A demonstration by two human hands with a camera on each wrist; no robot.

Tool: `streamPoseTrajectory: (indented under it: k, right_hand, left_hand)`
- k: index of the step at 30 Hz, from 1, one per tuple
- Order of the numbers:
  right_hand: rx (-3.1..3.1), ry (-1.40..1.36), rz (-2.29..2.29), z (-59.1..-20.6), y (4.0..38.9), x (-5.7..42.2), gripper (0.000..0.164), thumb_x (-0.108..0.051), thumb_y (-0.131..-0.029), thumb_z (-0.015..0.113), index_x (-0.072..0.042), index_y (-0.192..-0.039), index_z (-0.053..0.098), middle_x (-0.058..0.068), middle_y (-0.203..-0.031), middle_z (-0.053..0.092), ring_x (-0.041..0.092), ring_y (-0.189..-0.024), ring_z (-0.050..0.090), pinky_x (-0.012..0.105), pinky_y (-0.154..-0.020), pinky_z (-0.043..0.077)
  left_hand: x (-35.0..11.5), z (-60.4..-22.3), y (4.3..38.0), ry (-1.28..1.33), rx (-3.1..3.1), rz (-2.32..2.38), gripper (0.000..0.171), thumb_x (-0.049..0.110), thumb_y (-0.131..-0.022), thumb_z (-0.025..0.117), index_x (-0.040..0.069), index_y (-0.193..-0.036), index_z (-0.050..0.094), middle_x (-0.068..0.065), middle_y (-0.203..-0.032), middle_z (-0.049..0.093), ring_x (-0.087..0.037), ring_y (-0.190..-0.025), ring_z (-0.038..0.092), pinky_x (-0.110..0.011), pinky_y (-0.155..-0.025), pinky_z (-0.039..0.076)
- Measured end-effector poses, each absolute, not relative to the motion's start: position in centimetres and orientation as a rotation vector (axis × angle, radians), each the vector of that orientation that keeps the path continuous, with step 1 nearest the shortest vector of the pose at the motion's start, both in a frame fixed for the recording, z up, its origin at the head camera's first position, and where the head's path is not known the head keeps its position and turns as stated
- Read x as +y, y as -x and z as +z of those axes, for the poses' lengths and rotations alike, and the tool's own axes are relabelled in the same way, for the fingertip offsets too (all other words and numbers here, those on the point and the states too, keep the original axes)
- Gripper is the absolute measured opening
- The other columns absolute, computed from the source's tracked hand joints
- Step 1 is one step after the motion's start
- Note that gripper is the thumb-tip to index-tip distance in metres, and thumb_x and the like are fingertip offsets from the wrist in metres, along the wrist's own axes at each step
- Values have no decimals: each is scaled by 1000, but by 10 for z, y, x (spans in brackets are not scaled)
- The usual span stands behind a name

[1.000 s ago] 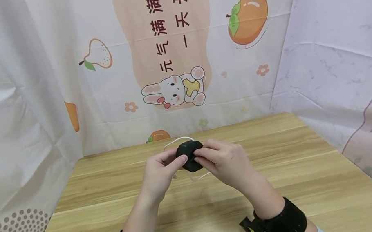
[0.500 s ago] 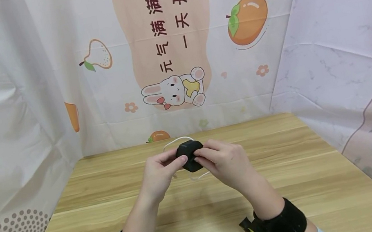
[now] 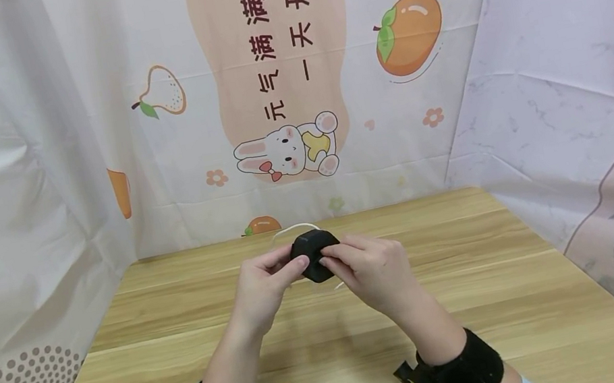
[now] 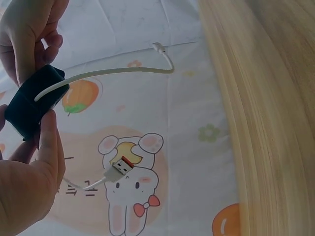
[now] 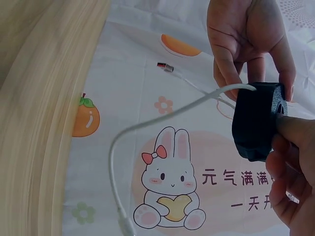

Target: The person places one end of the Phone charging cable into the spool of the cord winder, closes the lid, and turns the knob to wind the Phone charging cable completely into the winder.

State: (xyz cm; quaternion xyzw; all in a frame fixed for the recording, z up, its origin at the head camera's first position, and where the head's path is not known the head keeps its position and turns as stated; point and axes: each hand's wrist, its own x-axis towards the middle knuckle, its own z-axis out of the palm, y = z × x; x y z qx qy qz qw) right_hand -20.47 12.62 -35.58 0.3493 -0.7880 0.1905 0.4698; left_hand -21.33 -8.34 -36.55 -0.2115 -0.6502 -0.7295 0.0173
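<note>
A black, many-sided cable winder (image 3: 314, 257) is held above the table by both hands. My left hand (image 3: 262, 288) grips its left edge, thumb on the near face. My right hand (image 3: 373, 269) pinches at the middle of that face with thumb and forefinger; what lies under the fingertips is mostly hidden. From the winder's sides runs a white cable (image 4: 118, 71), its two ends hanging free. One end carries a USB plug (image 4: 120, 168) with an orange-red insert, and the other a small white connector (image 4: 158, 47).
The wooden table (image 3: 340, 377) spreads under both forearms. Behind it hangs a printed cloth (image 3: 172, 160) with a rabbit and fruit, and more cloth hangs at both sides. Black straps with small cameras (image 3: 462, 369) sit on the wrists.
Less white cable shows around the winder in the head view; the lower loop has shrunk to a short bit. The winder and right fingers have shifted very slightly. The left hand stays in place.
</note>
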Motion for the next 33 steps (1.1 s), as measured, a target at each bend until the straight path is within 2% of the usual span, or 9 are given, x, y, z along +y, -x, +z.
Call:
streamPoseTrajectory:
  k: [7,16,22,28,33]
  right_hand:
    - [-1921,-821,486,-358,204,125,10,-17,-86,82,-8,-84,77,0,-69,65,12,-51,60,27,-43,47]
    - [-1959,-755,565,-363,203,120,20,-14,-89,74,-12,-72,63,-4,-63,58,8,-47,48,23,-40,38]
    - [-2009,-703,694,-364,203,118,23,-10,-88,73,-13,-67,63,-7,-59,55,4,-46,42,20,-41,33]
    - [-2122,-597,1189,-359,203,114,29,-5,-90,73,-12,-63,66,-11,-52,50,2,-43,37,21,-39,29]
    - [-2076,-477,1817,-356,204,107,31,-4,-94,68,0,-63,65,-2,-52,46,8,-44,35,23,-40,27]
  left_hand:
    - [-81,-367,213,683,-1994,-2258,31,7,-94,74,-3,-123,71,-20,-114,71,-29,-100,71,-41,-85,59]
    - [-74,-367,210,631,-2026,-2108,29,11,-87,82,3,-115,77,-14,-108,71,-30,-102,65,-39,-80,60]
    - [-71,-367,209,626,-2019,-2077,32,13,-86,85,3,-115,77,-14,-106,69,-29,-100,68,-40,-82,60]
    - [-71,-368,210,679,-1985,-1944,33,6,-84,85,-1,-115,76,-14,-103,67,-25,-93,71,-39,-77,61]
    - [-74,-367,210,688,-1945,-1828,35,2,-82,85,-2,-115,76,-12,-99,66,-23,-90,71,-37,-75,61]
